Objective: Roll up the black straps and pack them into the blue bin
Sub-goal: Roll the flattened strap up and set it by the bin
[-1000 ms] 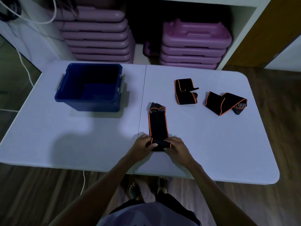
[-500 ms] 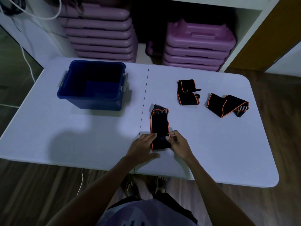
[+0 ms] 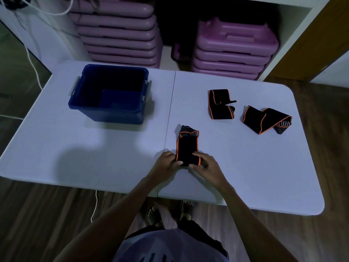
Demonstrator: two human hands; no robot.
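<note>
Left hand and right hand pinching near end of strap, rolling; keep roll tight, edges aligned, toward blue bin.

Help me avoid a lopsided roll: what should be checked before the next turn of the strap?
1. Left hand and right hand both pinch the near strap at its rolled end: ok.
2. Unrolled length runs straight away from the hands: ok.
3. Roll tightness: cannot tell, fingers cover it.
4. Blue bin stands open-topped on the table: ok.
5. Middle strap and far-right strap lie clear of the rolling path: ok.
</note>
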